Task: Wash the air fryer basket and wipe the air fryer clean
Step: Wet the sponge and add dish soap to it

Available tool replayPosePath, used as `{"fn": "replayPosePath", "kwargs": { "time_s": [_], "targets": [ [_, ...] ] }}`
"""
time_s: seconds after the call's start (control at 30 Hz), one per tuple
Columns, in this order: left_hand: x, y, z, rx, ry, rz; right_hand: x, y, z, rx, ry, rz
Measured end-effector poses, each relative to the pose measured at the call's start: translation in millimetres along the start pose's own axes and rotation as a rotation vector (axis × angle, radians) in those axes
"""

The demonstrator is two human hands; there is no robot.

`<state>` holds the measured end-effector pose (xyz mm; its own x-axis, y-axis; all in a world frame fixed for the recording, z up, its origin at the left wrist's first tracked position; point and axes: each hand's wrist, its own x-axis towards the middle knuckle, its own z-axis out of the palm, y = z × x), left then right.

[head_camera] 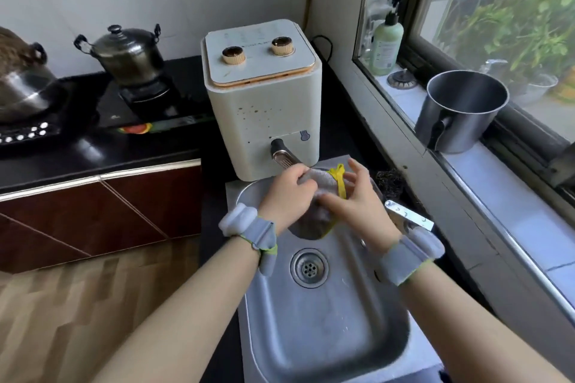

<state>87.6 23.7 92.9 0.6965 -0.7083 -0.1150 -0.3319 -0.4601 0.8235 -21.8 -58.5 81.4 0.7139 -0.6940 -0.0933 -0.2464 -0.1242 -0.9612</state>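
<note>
Steel sink (326,320), rounded rectangular bowl, holds only a round perforated drain (309,267); no water visible. Both hands work a cloth (323,193) over the far end of the sink: grey, silvery mesh-like weave with a yellow edge and loop. Left hand (287,196) has fingers curled tight round the cloth's left part; right hand (361,199) presses and pinches its lower part, upper fingers spread loose. Most of the cloth is hidden between the hands. Grey padded bands with green trim sit on both wrists.

Air fryer (264,96) stands on the dark counter just behind the sink, cream boxy body with rounded corners, brown specks on the front, two gold ribbed knobs on top. Its basket is closed inside, only the dark handle (281,151) sticks out, tip covered by the left hand.

On the windowsill: steel pot (460,112), open, inside looks empty but the bottom is hard to see; green pump bottle (387,47). Lidded steel pot (129,54) on the stove, contents hidden. Dark scourer (387,183) behind the right hand, partly covered
</note>
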Motion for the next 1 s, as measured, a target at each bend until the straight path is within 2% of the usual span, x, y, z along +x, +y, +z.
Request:
{"fn": "replayPosePath", "kwargs": {
  "time_s": [0.07,0.13,0.27,0.43,0.57,0.7,0.8,0.87,0.93,1.0],
  "targets": [
    [23,27,-12,-0.092,0.019,0.015,25,-28,-9,0.366,-0.219,0.147],
    [49,47,-18,-0.118,0.028,0.038,54,-46,-17,0.589,-0.300,0.273],
    [103,74,-15,-0.082,0.077,0.075,118,-72,-35,0.501,-0.094,0.413],
    [156,96,3,-0.006,0.013,0.128,187,-91,-71,0.417,-0.005,0.493],
    [190,109,25,0.053,-0.013,0.197,226,-97,-97,0.549,0.060,0.466],
    [238,121,47,-0.019,-0.034,0.207,279,-91,-114,0.803,0.159,0.484],
    [272,130,61,-0.191,-0.030,0.094,305,-88,-116,0.859,0.182,0.440],
    [291,135,71,-0.370,-0.006,-0.041,319,-86,-118,0.915,0.225,0.435],
    [310,134,77,-0.681,0.015,-0.209,333,-80,-120,0.867,0.252,0.433],
    [322,133,80,-0.965,0.014,-0.335,347,-79,-123,0.697,0.230,0.433]
  ]
}}
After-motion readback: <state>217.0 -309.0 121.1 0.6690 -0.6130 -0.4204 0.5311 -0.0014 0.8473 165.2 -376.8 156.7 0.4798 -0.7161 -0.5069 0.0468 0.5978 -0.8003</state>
